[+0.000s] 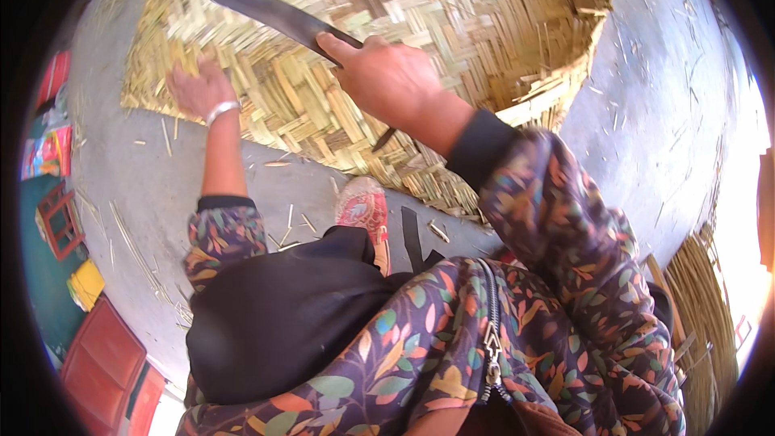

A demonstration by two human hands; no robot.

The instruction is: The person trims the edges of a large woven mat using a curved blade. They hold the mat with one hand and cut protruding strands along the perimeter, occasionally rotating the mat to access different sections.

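Observation:
A large woven mat (299,101) of pale yellow-green strips spreads across the floor before me, its right part curving upward. My right hand (387,81) is closed round a long, broad-bladed knife (266,14) held above the mat. The blade points to the far left, and a dark tip of the handle (386,139) shows below my wrist. Near the mat's left edge my left hand (200,87) lies with its fingers apart on the weave, a little blurred. A silvery bangle (222,111) circles that wrist.
Loose strip scraps (303,222) litter the grey floor (646,105). A bundle of long thin strips (702,307) lies at the right. Along the left stand a red plastic chair (101,347), a small reddish frame (58,222) and colourful packets (50,153). My patterned shoe (363,206) is close to the mat's near edge.

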